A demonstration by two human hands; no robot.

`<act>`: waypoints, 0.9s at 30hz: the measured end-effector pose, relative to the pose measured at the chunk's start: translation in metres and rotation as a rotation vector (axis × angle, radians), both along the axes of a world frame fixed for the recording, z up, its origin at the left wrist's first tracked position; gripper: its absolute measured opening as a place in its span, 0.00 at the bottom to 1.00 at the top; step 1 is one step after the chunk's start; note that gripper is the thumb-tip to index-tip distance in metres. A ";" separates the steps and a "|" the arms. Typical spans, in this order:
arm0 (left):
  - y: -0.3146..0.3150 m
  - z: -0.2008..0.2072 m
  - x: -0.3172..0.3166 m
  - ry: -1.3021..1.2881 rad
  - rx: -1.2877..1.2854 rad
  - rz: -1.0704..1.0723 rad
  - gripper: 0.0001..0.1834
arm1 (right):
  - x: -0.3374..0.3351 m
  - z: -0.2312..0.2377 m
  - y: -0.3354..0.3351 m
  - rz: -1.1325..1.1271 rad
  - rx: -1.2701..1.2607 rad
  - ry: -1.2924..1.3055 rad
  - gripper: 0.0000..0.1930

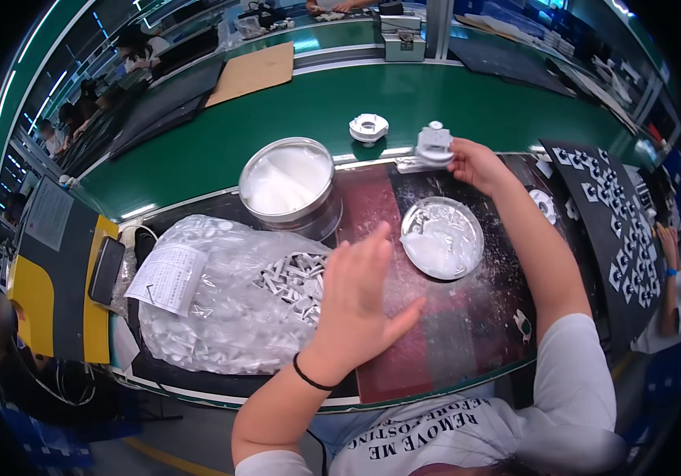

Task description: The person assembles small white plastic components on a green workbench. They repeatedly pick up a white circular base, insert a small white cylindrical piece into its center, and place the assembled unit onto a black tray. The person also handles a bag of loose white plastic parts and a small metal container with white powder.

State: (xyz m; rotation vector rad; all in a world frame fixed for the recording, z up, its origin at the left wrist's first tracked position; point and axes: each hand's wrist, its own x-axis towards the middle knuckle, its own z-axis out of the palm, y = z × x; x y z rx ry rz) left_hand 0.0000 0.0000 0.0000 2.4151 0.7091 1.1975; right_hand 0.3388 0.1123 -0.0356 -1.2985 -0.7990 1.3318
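My right hand [475, 165] reaches out to the table's far edge, its fingers closed on a white bracket-like part [435, 145] with a rounded base. Over the table's middle hovers my left hand [360, 297], holding nothing, thumb spread from the fingers. Close by it lies a clear plastic bag [221, 333] with several small silvery-white pieces [297, 285] showing at its opening. Between my hands sits a round metal lid [479, 246] smeared with white grease [439, 247]. A metal tin [332, 208] of white paste [286, 178] stands behind the bag.
Beyond the table runs a green conveyor belt [317, 95], with a white ring-shaped part [369, 128] on it. At right, a dark board [626, 262] bears several small parts, and a co-worker's hand [667, 246] is beside it. A dark phone-like device [107, 271] leans at left.
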 end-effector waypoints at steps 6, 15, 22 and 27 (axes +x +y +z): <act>0.006 -0.004 -0.003 0.102 0.124 -0.051 0.51 | 0.009 -0.008 0.062 -0.247 -0.084 -0.129 0.13; 0.001 0.000 -0.001 0.147 0.076 -0.030 0.35 | -0.034 0.009 0.069 -0.558 0.115 -1.145 0.14; 0.001 0.003 -0.001 0.151 0.074 -0.068 0.30 | -0.150 0.012 0.111 0.193 0.544 -1.737 0.32; 0.000 0.005 -0.003 0.136 0.097 -0.074 0.28 | -0.175 0.015 0.116 0.145 0.314 -1.841 0.19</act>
